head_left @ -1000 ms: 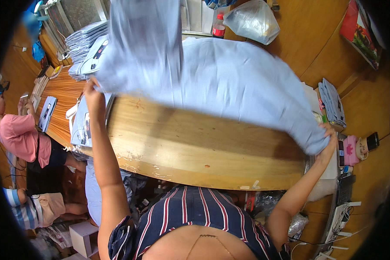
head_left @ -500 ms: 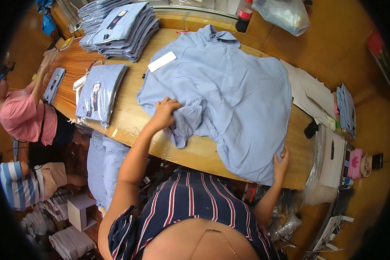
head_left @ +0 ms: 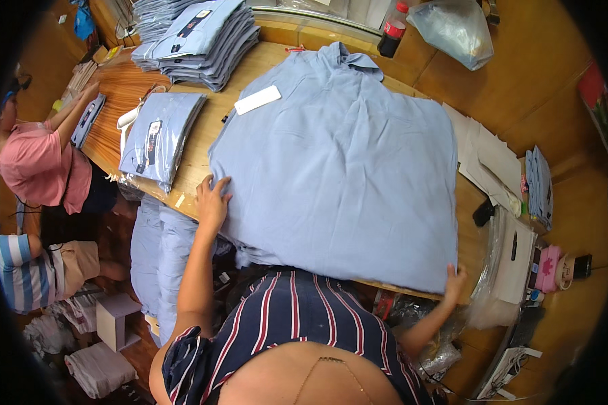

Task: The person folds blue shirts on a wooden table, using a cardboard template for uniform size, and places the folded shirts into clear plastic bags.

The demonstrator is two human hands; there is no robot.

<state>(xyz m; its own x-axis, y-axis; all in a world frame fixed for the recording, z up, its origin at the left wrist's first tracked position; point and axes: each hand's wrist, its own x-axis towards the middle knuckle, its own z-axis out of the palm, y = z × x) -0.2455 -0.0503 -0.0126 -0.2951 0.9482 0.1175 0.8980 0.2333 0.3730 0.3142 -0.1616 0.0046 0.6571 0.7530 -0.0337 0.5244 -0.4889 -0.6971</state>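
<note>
- Smoothing a large pale-blue cotton shirt (head_left: 338, 162), laid back-up on the long wooden worktable (head_left: 118, 101), collar at the far end and hem toward the person.
- The left hand (head_left: 213, 202) lies flat with fingers spread on the shirt's near-left corner, palm pressing cloth to the table edge; it pinches nothing.
- The right hand (head_left: 454, 280) sits at the near-right corner, fingers curled over the hem at the table's rim; whether it pinches the fabric or only presses it cannot be told.
- Judged good practice: keep both palms low and draw outward from the middle so wrinkles leave at the side seams, holding the hem straight between the two hands.
- Beyond the left hand, just beside the shirt's shoulder, lies a white rectangular card (head_left: 257, 100); judged best kept off the cloth while flattening.
- Left of the left hand rests a bagged folded blue shirt (head_left: 159, 138), and farther off a stack of folded blue shirts (head_left: 199, 40).
- At the far left another person in a pink top (head_left: 37, 169) works at the same table.
</note>
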